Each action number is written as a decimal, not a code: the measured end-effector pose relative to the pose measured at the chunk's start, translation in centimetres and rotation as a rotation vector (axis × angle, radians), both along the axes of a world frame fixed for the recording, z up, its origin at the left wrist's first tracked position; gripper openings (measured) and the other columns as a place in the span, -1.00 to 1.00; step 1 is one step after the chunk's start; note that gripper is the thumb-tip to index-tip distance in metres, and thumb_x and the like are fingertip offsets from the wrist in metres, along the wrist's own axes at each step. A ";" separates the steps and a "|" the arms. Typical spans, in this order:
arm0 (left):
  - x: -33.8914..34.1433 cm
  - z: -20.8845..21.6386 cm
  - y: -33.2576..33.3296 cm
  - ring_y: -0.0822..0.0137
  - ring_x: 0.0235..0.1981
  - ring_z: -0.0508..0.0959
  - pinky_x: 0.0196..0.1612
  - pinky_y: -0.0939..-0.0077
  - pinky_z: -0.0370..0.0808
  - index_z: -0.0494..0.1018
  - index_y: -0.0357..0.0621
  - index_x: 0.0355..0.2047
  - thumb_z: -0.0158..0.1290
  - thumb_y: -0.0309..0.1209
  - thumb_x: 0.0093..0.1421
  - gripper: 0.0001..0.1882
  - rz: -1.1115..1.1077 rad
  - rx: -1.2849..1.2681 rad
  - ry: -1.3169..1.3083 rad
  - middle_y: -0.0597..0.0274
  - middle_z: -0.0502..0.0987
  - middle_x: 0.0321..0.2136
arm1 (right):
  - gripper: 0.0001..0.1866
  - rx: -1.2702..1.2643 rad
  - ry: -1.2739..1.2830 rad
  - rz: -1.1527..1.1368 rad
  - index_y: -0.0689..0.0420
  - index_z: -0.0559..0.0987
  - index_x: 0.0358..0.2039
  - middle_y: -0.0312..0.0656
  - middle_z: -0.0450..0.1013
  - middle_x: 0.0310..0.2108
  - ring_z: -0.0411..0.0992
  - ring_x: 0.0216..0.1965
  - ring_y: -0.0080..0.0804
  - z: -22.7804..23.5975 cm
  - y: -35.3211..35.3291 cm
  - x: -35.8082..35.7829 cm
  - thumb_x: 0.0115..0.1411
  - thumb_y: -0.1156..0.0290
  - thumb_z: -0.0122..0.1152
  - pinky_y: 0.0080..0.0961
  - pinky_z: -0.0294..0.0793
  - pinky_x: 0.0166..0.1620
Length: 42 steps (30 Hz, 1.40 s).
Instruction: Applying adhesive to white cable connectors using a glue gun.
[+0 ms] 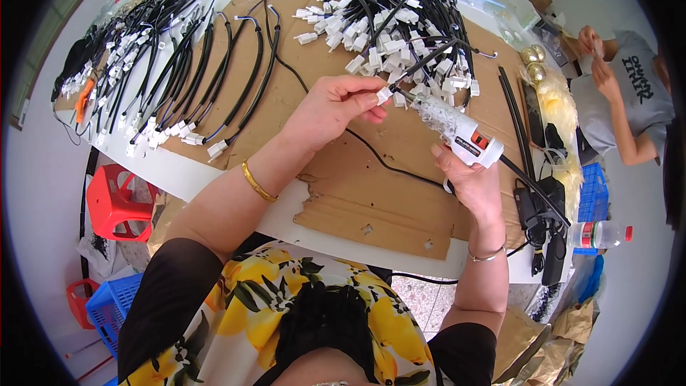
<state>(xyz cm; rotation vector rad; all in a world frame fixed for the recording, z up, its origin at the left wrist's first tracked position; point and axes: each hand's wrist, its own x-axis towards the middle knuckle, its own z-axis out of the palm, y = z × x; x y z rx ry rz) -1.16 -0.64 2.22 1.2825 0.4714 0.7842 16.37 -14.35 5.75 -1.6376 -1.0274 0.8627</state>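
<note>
My right hand (468, 184) is closed around a white hot glue gun (457, 131) with an orange switch and clear, stringy glue smeared over its front. Its nozzle points up and left, close to a small white plug connector (384, 95). That connector is pinched between the thumb and fingers of my left hand (330, 111). A black sleeved cable seems to run from it toward the pile, though the join is partly hidden. Just beyond both hands lies a big heap of black cables (400, 21) with white connectors. Brown cardboard (371, 204) lies beneath.
More black cables (239, 82) are spread in a row at the left, near an orange-handled tool (84, 100). A power adapter (543, 207) and a plastic bottle (600, 234) are at the right edge. Another person (632, 93) works at right. A red stool (118, 200) stands left.
</note>
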 end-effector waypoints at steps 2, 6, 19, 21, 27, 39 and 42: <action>0.0 0.1 0.0 0.36 -0.37 0.50 -0.24 0.52 0.47 0.35 -0.37 -0.16 -0.14 -0.57 0.14 -0.75 -0.030 0.008 0.016 0.13 0.49 -0.34 | -0.81 -0.012 -0.015 -0.001 0.20 0.46 -0.44 -0.36 0.41 -0.55 0.35 -0.54 -0.67 0.1 0.0 0.0 -0.10 0.48 0.26 -0.72 0.36 -0.47; 0.0 0.0 -0.1 0.36 -0.37 0.50 -0.24 0.51 0.47 0.35 -0.37 -0.16 -0.14 -0.57 0.14 -0.75 -0.050 -0.008 0.031 0.13 0.49 -0.34 | -0.78 -0.030 -0.064 0.016 0.19 0.46 -0.42 -0.36 0.40 -0.54 0.35 -0.54 -0.67 0.0 0.1 0.1 -0.10 0.47 0.28 -0.72 0.37 -0.46; 0.2 -0.2 0.0 0.39 -0.38 0.50 -0.27 0.57 0.48 0.37 -0.35 -0.18 -0.07 -0.58 0.10 -0.75 0.085 0.044 0.026 0.17 0.49 -0.36 | -0.73 -0.019 -0.045 0.022 0.22 0.46 -0.39 -0.34 0.41 -0.50 0.36 -0.51 -0.64 -0.2 0.0 0.4 -0.11 0.44 0.30 -0.68 0.41 -0.43; 0.3 -0.5 0.1 0.41 -0.38 0.50 -0.27 0.58 0.48 0.38 -0.34 -0.19 -0.05 -0.59 0.08 -0.75 0.109 0.089 0.022 0.19 0.49 -0.37 | -0.72 0.005 -0.029 0.013 0.23 0.46 -0.37 -0.33 0.40 -0.48 0.36 -0.49 -0.63 -0.4 0.0 0.5 -0.11 0.44 0.30 -0.66 0.43 -0.42; 0.2 -1.1 0.3 0.46 -0.40 0.49 -0.28 0.63 0.47 0.41 -0.30 -0.24 -0.02 -0.65 0.04 -0.77 0.190 0.193 0.024 0.21 0.48 -0.38 | -0.82 0.094 -0.050 0.020 0.25 0.45 -0.51 -0.41 0.35 -0.62 0.21 -0.57 -0.74 -0.5 0.1 0.2 -0.08 0.43 0.22 -0.73 0.26 -0.52; 0.5 -0.9 0.2 0.52 -0.49 0.48 -0.41 0.71 0.41 0.46 -0.25 -0.32 0.05 -0.63 -0.05 -0.78 0.251 0.181 -0.059 0.24 0.49 -0.46 | -0.81 -0.013 -0.032 0.008 0.19 0.46 -0.42 -0.35 0.40 -0.51 0.35 -0.52 -0.64 -0.1 0.4 0.6 -0.08 0.48 0.25 -0.67 0.40 -0.46; 0.4 -1.0 0.4 0.46 -0.44 0.50 -0.32 0.63 0.47 0.41 -0.31 -0.26 -0.02 -0.63 0.03 -0.79 0.254 0.147 -0.078 0.17 0.50 -0.43 | -0.80 0.082 0.022 -0.011 0.21 0.45 -0.40 -0.33 0.40 -0.51 0.36 -0.52 -0.61 -0.7 0.5 0.8 -0.09 0.53 0.22 -0.66 0.40 -0.45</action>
